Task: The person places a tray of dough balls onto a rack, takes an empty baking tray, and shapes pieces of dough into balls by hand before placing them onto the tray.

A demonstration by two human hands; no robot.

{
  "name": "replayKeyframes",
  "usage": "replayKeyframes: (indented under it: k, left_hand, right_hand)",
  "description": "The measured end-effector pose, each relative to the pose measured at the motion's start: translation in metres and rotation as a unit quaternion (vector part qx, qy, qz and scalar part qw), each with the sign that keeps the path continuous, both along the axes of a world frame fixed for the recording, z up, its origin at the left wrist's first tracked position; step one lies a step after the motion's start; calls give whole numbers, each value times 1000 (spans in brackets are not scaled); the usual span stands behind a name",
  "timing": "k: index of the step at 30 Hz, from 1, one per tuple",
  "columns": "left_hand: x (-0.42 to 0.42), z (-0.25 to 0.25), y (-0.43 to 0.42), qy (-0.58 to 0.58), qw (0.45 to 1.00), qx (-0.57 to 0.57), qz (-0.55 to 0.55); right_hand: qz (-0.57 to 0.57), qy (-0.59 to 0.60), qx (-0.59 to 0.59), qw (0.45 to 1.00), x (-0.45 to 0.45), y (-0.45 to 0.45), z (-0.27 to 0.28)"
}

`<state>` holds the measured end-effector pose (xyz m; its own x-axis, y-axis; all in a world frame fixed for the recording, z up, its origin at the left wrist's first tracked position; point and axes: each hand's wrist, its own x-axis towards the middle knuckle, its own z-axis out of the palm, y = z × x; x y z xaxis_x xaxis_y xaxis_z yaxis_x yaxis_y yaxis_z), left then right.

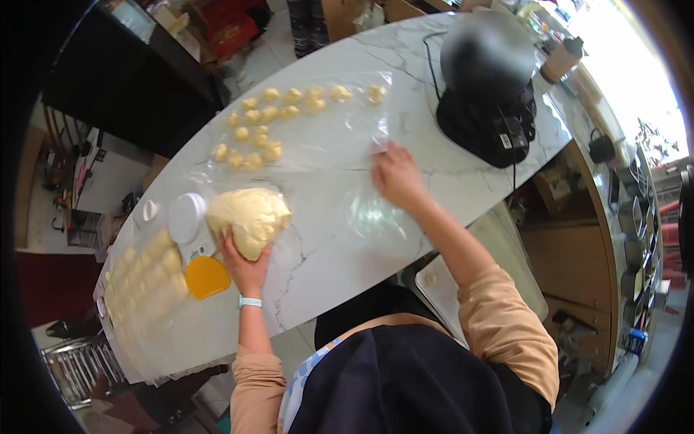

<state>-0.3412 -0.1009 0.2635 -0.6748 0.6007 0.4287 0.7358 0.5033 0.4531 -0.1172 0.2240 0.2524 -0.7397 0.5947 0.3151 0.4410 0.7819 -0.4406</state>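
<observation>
My left hand (244, 266) lies against the near side of a large mound of pale dough (249, 217), its fingers spread on the surface. To the right, my right hand (397, 173) is at the near right corner of a clear plastic sheet (325, 137); its fingertips are blurred, and whether they pinch the film is unclear. Several small dough balls (269, 114) sit on that sheet. Beside the mound are a white scale with a round top (186, 217) and an orange scraper (207, 278). Crumpled clear plastic (376, 219) lies below my right hand.
More dough pieces (148, 278) lie under plastic at the table's left end. A dark, rounded object (488, 58) stands on a black bag (484, 130) at the back right, with a cable beside it. A bottle (562, 60) stands on the window-side counter.
</observation>
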Motion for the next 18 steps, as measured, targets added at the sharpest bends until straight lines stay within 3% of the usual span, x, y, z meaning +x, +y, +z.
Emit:
replayKeyframes:
  k: [3, 6, 9, 11, 14, 18]
  left_hand:
    - [-2, 4, 4, -4, 1000, 9, -5]
    - [-2, 6, 2, -4, 1000, 7, -3]
    - [-2, 6, 1, -8, 1000, 6, 0]
    - [-2, 5, 2, -4, 1000, 11, -2]
    - [0, 5, 2, -16, 1000, 15, 10]
    - [1, 7, 1, -3, 1000, 20, 6]
  right_hand:
    - [-197, 41, 60, 978, -65, 72, -30]
    - [-218, 104, 44, 969, -103, 108, -18]
    - [-178, 159, -72, 968, -102, 127, -10]
    - [-175, 305, -233, 907, -88, 108, 4]
    - [-168, 385, -210, 883, -39, 55, -10]
    - [-3, 276, -121, 954, 57, -79, 8]
